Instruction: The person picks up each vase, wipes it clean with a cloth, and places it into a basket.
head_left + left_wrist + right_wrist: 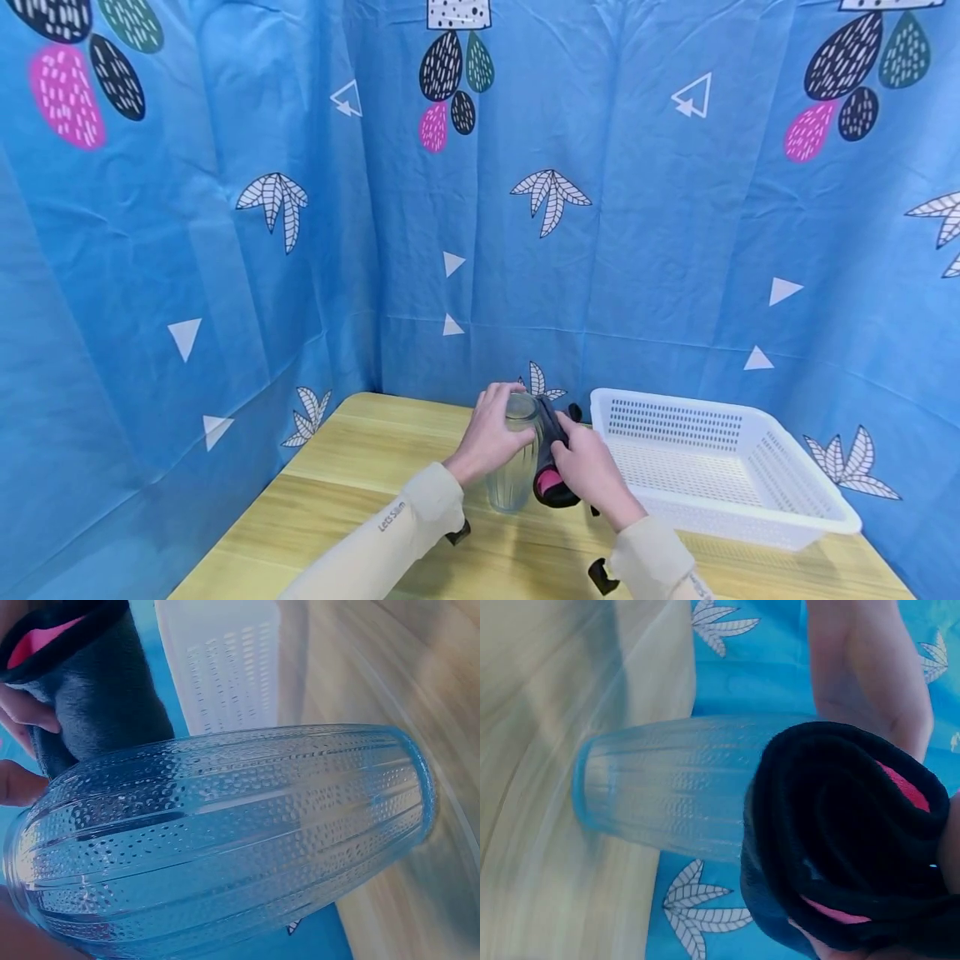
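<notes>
My left hand (491, 429) grips a clear glass vase (512, 479) round its upper part, thumb on the near side and fingers over the far side. In the left wrist view the vase (247, 817) shows vertical ribs and a dimpled texture, and its base is right at the tabletop. My right hand (592, 467) holds a rolled dark grey cloth (553, 446) with black edging and a pink inner side, close beside the vase's right side. Seen from the right wrist, the rolled end of the cloth (832, 817) covers the upper part of the vase.
A white perforated plastic basket (720, 510) stands on the right of the wooden table (315, 508), just past my right hand. Behind the table hangs a blue patterned curtain (645, 250). Black straps (602, 577) show at both wrists.
</notes>
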Demonstrator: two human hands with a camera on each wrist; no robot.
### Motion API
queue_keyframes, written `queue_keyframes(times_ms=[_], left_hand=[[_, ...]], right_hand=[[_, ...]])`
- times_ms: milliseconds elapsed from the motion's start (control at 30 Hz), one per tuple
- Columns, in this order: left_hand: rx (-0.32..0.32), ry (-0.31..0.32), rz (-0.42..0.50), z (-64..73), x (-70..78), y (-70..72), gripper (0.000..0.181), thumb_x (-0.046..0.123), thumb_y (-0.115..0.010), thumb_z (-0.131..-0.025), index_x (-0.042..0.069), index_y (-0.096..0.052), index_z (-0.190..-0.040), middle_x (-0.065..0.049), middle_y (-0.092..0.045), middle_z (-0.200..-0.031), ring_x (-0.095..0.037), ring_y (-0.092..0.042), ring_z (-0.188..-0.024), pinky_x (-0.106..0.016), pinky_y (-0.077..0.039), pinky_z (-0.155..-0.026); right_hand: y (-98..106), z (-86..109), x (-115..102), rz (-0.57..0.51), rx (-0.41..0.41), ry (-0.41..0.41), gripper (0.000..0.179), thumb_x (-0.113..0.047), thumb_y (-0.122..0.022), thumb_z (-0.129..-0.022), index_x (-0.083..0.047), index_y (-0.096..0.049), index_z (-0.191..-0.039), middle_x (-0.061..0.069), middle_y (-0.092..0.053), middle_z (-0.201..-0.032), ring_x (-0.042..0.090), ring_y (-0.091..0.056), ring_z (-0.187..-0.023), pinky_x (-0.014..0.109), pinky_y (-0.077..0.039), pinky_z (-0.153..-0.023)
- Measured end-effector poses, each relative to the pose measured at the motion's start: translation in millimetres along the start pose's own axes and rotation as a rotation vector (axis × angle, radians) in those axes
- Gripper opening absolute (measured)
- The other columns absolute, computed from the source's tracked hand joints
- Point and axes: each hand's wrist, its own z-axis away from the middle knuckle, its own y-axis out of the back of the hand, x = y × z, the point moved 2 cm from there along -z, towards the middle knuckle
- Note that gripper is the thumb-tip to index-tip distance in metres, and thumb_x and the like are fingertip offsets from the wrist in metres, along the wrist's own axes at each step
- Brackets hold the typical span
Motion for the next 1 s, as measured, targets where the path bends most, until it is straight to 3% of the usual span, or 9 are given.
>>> queue_keyframes(times_ms=[133,233,367,467,567,700,900,1000], left_hand=[[-0.003,0.004,0.024,-1.1,-1.3,-1.2,0.066,0.026,-0.072,-0.079,0.025,-0.048,-0.141,0.002,-0.044,-0.144,-0.021,-0.042,-0.129,-0.046,-0.044,-0.101],[-0.002,0.007,0.039,-1.6,-2.3,-2.1,0.067,0.027,-0.073,-0.078,0.026,-0.048,-0.141,0.004,-0.044,-0.143,-0.020,-0.042,-0.129,-0.047,-0.044,-0.102],[0.001,-0.002,0.047,-1.4,-4.0,-3.0,0.066,0.033,-0.076,-0.080,0.025,-0.049,-0.140,0.003,-0.045,-0.143,-0.020,-0.042,-0.131,-0.048,-0.044,-0.104],[0.005,-0.016,0.048,-1.2,-5.4,-3.1,0.066,0.038,-0.077,-0.083,0.023,-0.049,-0.141,0.002,-0.046,-0.142,-0.021,-0.042,-0.131,-0.048,-0.043,-0.105],[0.011,-0.021,0.047,-1.6,-5.8,-3.0,0.065,0.043,-0.076,-0.085,0.022,-0.049,-0.141,0.002,-0.047,-0.142,-0.021,-0.043,-0.130,-0.048,-0.043,-0.105],[0.023,-0.016,0.024,-2.2,-6.0,-2.3,0.063,0.044,-0.075,-0.087,0.021,-0.050,-0.141,0.003,-0.050,-0.142,-0.022,-0.045,-0.129,-0.049,-0.043,-0.104],[0.018,-0.005,-0.004,-3.0,-6.9,-0.3,0.064,0.043,-0.074,-0.086,0.020,-0.050,-0.141,-0.001,-0.045,-0.142,-0.027,-0.051,-0.125,-0.049,-0.045,-0.101],[0.014,-0.009,0.014,-3.1,-7.3,1.2,0.063,0.041,-0.075,-0.085,0.019,-0.050,-0.139,-0.004,-0.045,-0.136,-0.029,-0.055,-0.118,-0.046,-0.048,-0.095]], right_hand=[[-10.2,-3.1,7.2,0.041,-0.081,-0.038,0.056,-0.011,-0.049,-0.100,0.003,-0.036,-0.153,0.011,-0.053,-0.066,0.012,-0.034,-0.042,0.030,-0.039,-0.045],[-18.9,-4.5,14.8,0.094,-0.125,-0.053,0.056,-0.010,-0.051,-0.100,0.008,-0.037,-0.150,0.025,-0.066,-0.093,0.014,-0.041,-0.048,0.031,-0.042,-0.050],[-31.1,-4.3,23.8,0.173,-0.168,-0.044,0.053,-0.009,-0.056,-0.097,0.012,-0.044,-0.144,0.034,-0.057,-0.134,0.026,-0.063,-0.078,0.041,-0.052,-0.070],[-41.7,-2.4,30.1,0.201,-0.210,-0.029,0.050,-0.008,-0.059,-0.095,0.016,-0.049,-0.138,0.036,-0.055,-0.134,0.039,-0.065,-0.107,0.050,-0.053,-0.087],[-51.2,-0.6,37.5,0.207,-0.253,-0.027,0.048,-0.007,-0.060,-0.095,0.019,-0.051,-0.134,0.038,-0.055,-0.133,0.046,-0.060,-0.119,0.054,-0.051,-0.093],[-57.0,-0.2,44.6,0.178,-0.271,-0.037,0.047,-0.007,-0.060,-0.095,0.019,-0.051,-0.134,0.038,-0.054,-0.135,0.045,-0.060,-0.119,0.053,-0.051,-0.090],[-48.8,0.0,40.0,0.073,-0.218,-0.031,0.047,-0.004,-0.055,-0.094,0.017,-0.051,-0.136,0.035,-0.054,-0.137,0.041,-0.059,-0.121,0.055,-0.049,-0.096],[-40.3,2.1,33.8,0.059,-0.175,-0.027,0.048,-0.005,-0.055,-0.094,0.014,-0.051,-0.138,0.033,-0.057,-0.135,0.034,-0.064,-0.109,0.049,-0.052,-0.089]])
